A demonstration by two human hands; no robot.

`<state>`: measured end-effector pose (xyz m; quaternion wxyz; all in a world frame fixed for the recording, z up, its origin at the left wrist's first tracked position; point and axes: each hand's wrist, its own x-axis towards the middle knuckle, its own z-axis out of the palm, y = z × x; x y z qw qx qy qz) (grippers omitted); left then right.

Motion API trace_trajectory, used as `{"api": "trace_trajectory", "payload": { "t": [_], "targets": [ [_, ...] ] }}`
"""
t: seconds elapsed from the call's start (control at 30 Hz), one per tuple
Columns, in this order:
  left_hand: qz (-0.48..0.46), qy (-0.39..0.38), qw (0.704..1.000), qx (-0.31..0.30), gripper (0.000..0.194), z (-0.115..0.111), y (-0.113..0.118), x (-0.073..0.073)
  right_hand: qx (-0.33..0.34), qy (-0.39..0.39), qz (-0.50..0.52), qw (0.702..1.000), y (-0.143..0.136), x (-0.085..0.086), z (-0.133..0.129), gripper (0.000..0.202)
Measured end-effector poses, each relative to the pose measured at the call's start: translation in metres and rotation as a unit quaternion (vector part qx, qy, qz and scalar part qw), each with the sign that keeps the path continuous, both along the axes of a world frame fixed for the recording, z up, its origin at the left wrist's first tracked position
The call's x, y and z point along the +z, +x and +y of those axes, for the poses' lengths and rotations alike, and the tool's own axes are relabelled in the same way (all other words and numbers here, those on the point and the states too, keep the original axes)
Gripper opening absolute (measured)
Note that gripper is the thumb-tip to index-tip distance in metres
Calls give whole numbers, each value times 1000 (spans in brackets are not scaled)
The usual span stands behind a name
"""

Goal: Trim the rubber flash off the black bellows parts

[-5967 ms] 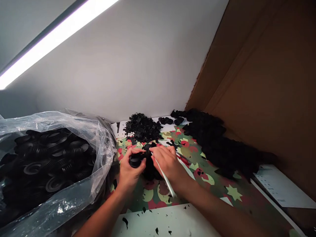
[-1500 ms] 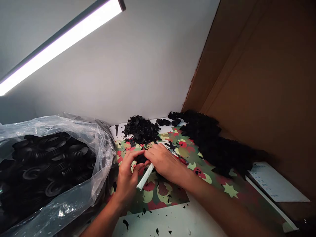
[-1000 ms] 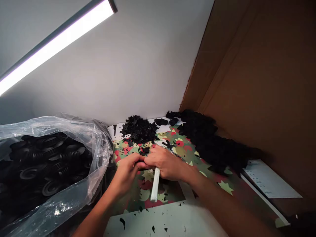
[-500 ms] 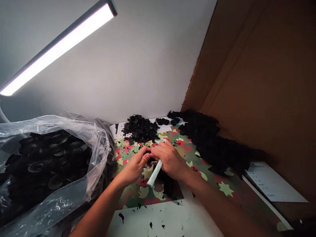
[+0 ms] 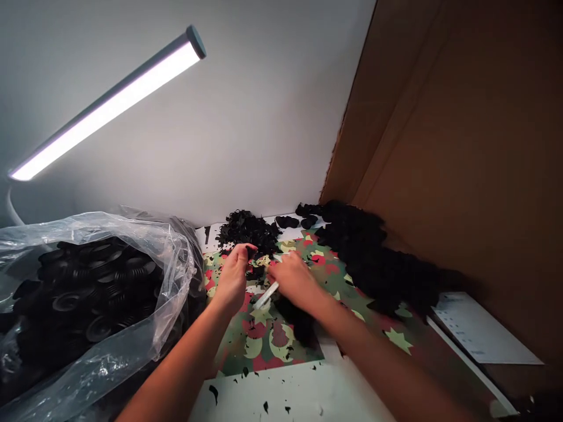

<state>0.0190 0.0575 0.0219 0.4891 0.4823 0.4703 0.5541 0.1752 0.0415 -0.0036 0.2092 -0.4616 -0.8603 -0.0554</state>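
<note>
Pinched at the fingertips of my left hand (image 5: 234, 275) is a small black piece (image 5: 251, 252), close to the pile of black scraps (image 5: 248, 230). My right hand (image 5: 292, 278) is closed around a pale, flat-handled tool (image 5: 267, 296), whose handle sticks out toward me; its far end is hard to make out. The hands are apart, above a patterned green, red and yellow sheet (image 5: 229, 351) strewn with black bits. Dark material (image 5: 297, 321) lies beneath my right wrist.
An open clear plastic bag (image 5: 176, 281) of black ribbed round parts (image 5: 101, 275) stands left. A long black heap (image 5: 373, 252) runs along the cardboard wall (image 5: 475, 146). White paper (image 5: 488, 331) lies at right; a lit lamp (image 5: 109, 108) hangs upper left.
My hands have separated. The left moved left and up toward the scrap pile with a black piece, while the right shifted slightly left with the tool. The camera view tilted a little.
</note>
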Motion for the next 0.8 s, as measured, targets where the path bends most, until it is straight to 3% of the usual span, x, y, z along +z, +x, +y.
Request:
{"api": "trace_trajectory", "payload": {
  "t": [0.1, 0.2, 0.3, 0.4, 0.5, 0.6, 0.7, 0.8],
  "targets": [
    [-2, -4, 999, -32, 65, -25, -11, -3, -22, -2, 12, 1000, 25, 3, 16, 29],
    [-9, -10, 999, -38, 64, -38, -23, -8, -27, 15, 78, 996, 36, 7, 14, 30],
    [0, -19, 999, -36, 53, -42, -29, -11, -29, 31, 227, 973, 27, 13, -2, 26],
    [26, -23, 999, -40, 35, -45, -28, -10, 26, -27, 355, 934, 9, 19, -20, 19],
    [59, -11, 998, -36, 18, -50, -24, -7, 87, -98, 408, 904, -6, 22, -31, 18],
    [103, 14, 994, -28, 4, -53, -24, -7, 99, -134, 430, 887, -12, 21, -34, 18],
    [178, 64, 981, -34, 8, -53, -26, -11, 93, -110, 403, 904, -12, 18, -35, 21],
    [259, 114, 959, -29, 13, -54, -28, -15, 74, 17, 297, 952, -12, 15, -40, 28]
  ]
}}
